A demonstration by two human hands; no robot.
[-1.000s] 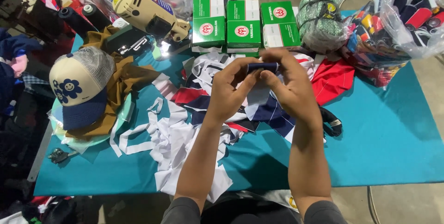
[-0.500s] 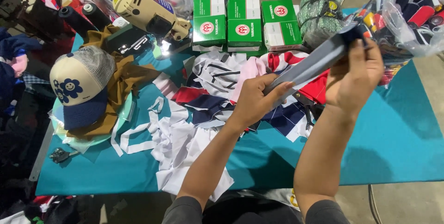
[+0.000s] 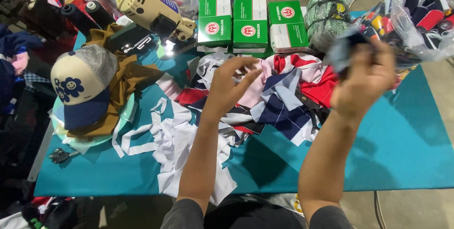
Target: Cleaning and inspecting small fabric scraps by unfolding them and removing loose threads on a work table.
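Observation:
My right hand (image 3: 363, 78) is raised at the right, blurred, and closed on a dark grey-blue strip of fabric (image 3: 341, 51) bunched at its fingers. My left hand (image 3: 230, 85) hovers with fingers apart over a heap of cut fabric pieces (image 3: 279, 96) in red, navy, white and pink. It holds nothing. The heap lies on a teal table (image 3: 406, 148). White fabric strips (image 3: 165, 139) spread out to the left of my left forearm.
A cream and navy cap (image 3: 78, 87) rests on brown cloth at the left. Three green boxes (image 3: 248, 23) stand at the back beside a cream electric cutter (image 3: 149, 6). A clear bag of coloured items (image 3: 421, 16) sits back right. Small snips (image 3: 59, 154) lie near the left edge.
The strip was stretched between both hands. My left hand has let go and dropped over the heap, while my right hand has drawn the strip up and to the right.

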